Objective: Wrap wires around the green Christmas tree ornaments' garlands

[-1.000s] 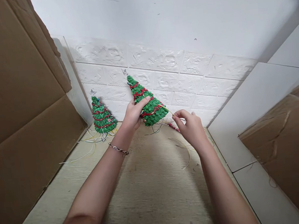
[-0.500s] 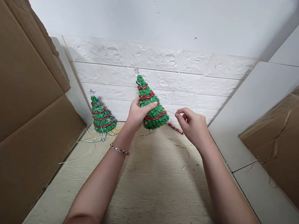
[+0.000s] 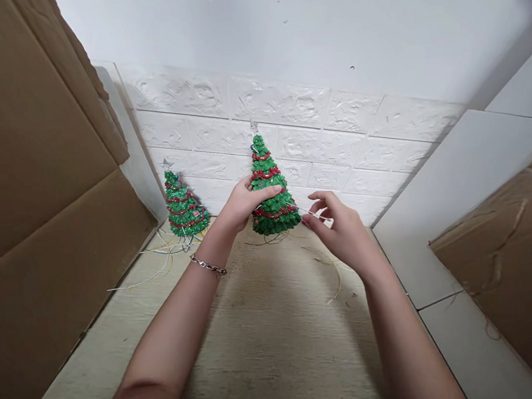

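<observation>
A small green Christmas tree point(image 3: 268, 180) with red garlands and a clear star on top is gripped in my left hand point(image 3: 242, 203). Its thumb lies across the tree's front, and the other fingers go behind it. A thin pale strand point(image 3: 301, 209) sticks out from the lower right side of the tree. My right hand point(image 3: 337, 227) is right by this strand, with thumb and index finger apart; the strand crosses the gap between them. Loose dark and yellow strands show under the tree's base.
A second, similar tree point(image 3: 184, 207) stands at the back left, with white and yellow strands point(image 3: 161, 260) around its base. More yellow strands point(image 3: 338, 280) lie on the wooden surface point(image 3: 260, 338) at right. Cardboard point(image 3: 36, 159) flanks the left, more cardboard point(image 3: 510, 251) the right; a white brick-patterned wall point(image 3: 280, 104) stands behind.
My right hand has gone from a pinch on a yellowish strand to parted fingers by a pale strand, slightly closer to the tree. The held tree is now more upright.
</observation>
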Demonstrator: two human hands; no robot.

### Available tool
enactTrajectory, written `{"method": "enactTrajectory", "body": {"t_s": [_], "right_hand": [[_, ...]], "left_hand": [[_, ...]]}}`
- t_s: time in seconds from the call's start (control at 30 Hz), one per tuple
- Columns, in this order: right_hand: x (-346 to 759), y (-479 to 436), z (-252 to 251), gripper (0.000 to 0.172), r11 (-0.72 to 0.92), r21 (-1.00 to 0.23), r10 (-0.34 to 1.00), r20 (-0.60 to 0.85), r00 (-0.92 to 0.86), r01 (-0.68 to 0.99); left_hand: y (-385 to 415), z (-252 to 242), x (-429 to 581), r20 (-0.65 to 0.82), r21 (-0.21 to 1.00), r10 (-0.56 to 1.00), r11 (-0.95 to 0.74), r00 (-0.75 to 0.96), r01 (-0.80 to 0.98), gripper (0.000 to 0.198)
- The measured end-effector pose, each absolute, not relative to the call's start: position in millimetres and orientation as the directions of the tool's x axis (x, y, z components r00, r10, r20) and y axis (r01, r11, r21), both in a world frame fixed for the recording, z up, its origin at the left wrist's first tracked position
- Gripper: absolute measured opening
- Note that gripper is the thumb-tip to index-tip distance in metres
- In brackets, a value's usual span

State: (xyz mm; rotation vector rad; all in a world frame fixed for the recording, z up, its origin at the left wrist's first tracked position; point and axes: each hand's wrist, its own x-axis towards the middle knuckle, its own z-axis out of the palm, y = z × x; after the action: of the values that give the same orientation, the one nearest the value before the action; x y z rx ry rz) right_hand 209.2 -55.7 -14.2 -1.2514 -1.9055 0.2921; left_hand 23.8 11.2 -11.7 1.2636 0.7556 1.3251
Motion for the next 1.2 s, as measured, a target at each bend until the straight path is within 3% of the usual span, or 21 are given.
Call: {"method": "enactTrajectory", "body": {"t_s": [0.3, 0.47, 0.67, 0.77, 0.9, 1.03, 1.1, 1.2], "right_hand": [[219, -69, -1, 0.013, 0.492, -0.727, 0.861, 0.488, -0.144, 0.479], [217, -64, -2, 0.012, 0.459, -0.852, 0.888, 0.442, -0.125, 0.252], [216, -53, -9, 0.019, 0.411, -0.911, 0.906, 0.407, -0.114, 0.011], [217, -51, -10, 0.023, 0.465, -0.883, 0.885, 0.465, -0.014, 0.061], [217, -55, -11, 0.019, 0.597, -0.694, 0.689, 0.701, 0.186, 0.403], [209, -56, -17, 0.016, 0.643, -0.451, 0.525, 0.848, 0.073, 0.619], [204, -55, -20, 0.017, 0.645, -0.449, 0.548, 0.836, 0.036, 0.618], [198, -53, -25, 0.016, 0.601, -0.596, 0.666, 0.742, 0.078, 0.532]], "left_hand": [[14, -14, 21, 0.212, 0.942, 0.961, -0.153, 0.178, -0.297, 0.041], [12, -14, 23, 0.202, 0.94, 0.961, -0.135, 0.191, -0.313, 0.043], [8, -12, 27, 0.207, 0.949, 0.951, -0.137, 0.232, -0.284, 0.041], [8, -14, 27, 0.217, 0.954, 0.944, -0.152, 0.248, -0.259, 0.042], [8, -14, 28, 0.236, 0.949, 0.931, -0.16, 0.277, -0.272, 0.042], [4, -11, 31, 0.23, 0.94, 0.926, -0.132, 0.299, -0.314, 0.04], [2, -10, 32, 0.23, 0.941, 0.92, -0.128, 0.317, -0.312, 0.04], [0, -9, 35, 0.214, 0.95, 0.918, -0.117, 0.334, -0.288, 0.043]]}}
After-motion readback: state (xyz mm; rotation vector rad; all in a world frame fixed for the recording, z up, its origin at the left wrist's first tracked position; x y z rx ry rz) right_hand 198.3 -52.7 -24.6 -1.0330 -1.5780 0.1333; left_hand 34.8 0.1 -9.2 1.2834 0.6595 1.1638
